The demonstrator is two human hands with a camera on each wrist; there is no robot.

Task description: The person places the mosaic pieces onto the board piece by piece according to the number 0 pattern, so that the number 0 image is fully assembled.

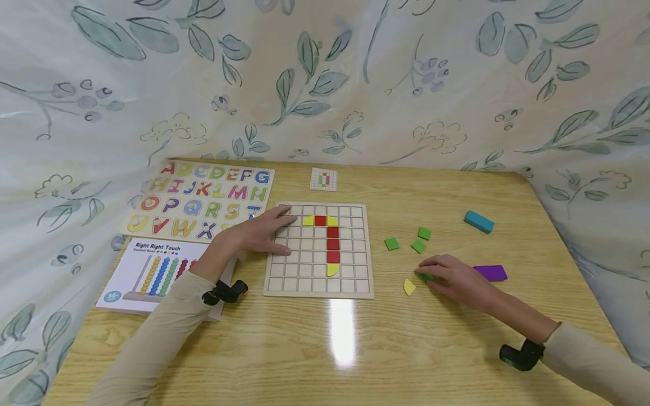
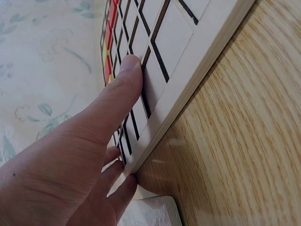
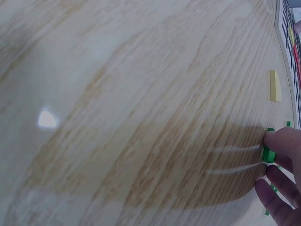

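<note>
My left hand (image 1: 261, 230) rests on the left side of a wooden grid board (image 1: 350, 288), fingers spread and thumb lying over its squares. In the left wrist view the thumb of that hand (image 2: 75, 150) presses the board's face. Set in the grid are red square tiles (image 1: 333, 244) in a column, one more on top, and yellow rounded tiles (image 1: 332, 270) at the ends of the shape. To the right, my right hand (image 1: 457, 282) pinches a green square tile (image 3: 269, 149) at the table surface. Beside its fingertips lies a yellow rounded tile (image 1: 409, 287).
Three loose green tiles (image 1: 391, 243) lie right of the board. Farther right are a blue block (image 1: 479, 221) and a purple block (image 1: 491, 273). A small pattern card (image 1: 324, 179) lies behind the board. An alphabet board (image 1: 203, 194) and a bead-toy box (image 1: 127, 270) stand at left.
</note>
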